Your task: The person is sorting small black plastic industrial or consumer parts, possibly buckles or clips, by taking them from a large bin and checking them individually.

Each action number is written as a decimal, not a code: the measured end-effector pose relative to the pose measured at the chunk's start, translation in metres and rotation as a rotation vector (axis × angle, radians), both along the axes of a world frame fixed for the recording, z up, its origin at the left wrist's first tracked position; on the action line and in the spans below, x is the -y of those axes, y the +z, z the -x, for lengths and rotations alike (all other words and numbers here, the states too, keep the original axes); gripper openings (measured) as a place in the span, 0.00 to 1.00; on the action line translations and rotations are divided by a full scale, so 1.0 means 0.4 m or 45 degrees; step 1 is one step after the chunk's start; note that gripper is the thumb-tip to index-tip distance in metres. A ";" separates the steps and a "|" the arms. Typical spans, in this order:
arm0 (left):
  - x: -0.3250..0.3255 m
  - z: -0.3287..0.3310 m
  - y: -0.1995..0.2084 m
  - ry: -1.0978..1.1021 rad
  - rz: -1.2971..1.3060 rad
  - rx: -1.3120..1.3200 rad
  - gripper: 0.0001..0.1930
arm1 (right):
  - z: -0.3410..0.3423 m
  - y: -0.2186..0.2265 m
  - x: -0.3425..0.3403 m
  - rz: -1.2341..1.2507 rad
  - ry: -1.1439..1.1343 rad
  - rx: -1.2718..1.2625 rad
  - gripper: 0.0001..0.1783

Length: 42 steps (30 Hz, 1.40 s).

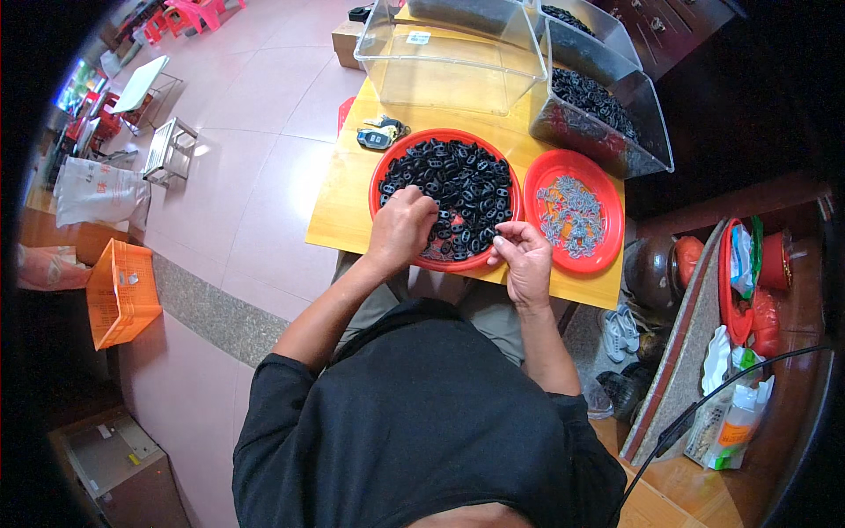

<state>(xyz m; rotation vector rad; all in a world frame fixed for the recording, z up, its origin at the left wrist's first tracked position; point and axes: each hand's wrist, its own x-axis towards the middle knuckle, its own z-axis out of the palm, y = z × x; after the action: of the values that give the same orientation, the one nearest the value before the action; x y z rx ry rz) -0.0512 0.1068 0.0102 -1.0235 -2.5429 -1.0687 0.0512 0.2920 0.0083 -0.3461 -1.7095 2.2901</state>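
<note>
A round red tray on the yellow table holds a heap of small black plastic pieces, flat ovals with holes in them. My left hand reaches over the tray's left side, fingers curled down at the pieces; its fingertips and anything in them are hidden. At the tray's right rim, my right hand pinches one small black piece between thumb and fingers. Just beyond that hand lies a red plate with many small silvery metal parts, too tiny to name.
Keys with a fob lie left of the tray on the table. Behind stand a see-through plastic bin and another bin holding more black pieces. An orange basket is on the left; a dark cable crosses the lower right.
</note>
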 end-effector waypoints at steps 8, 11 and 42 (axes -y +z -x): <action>-0.042 0.015 0.012 -0.040 0.310 -0.075 0.10 | -0.006 -0.001 -0.007 0.090 -0.001 -0.012 0.07; -0.011 0.030 0.022 -0.040 0.296 -0.025 0.13 | -0.011 -0.004 -0.014 0.059 -0.033 -0.016 0.07; 0.004 -0.062 -0.024 -0.688 -1.519 2.181 0.07 | -0.002 0.112 0.094 -0.160 0.114 0.039 0.06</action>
<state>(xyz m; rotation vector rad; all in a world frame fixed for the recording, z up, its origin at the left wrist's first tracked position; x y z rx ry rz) -0.0265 0.1054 0.0005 -0.2424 -1.0402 -3.9695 0.0521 0.2546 0.0531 -0.2864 -1.9100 2.2346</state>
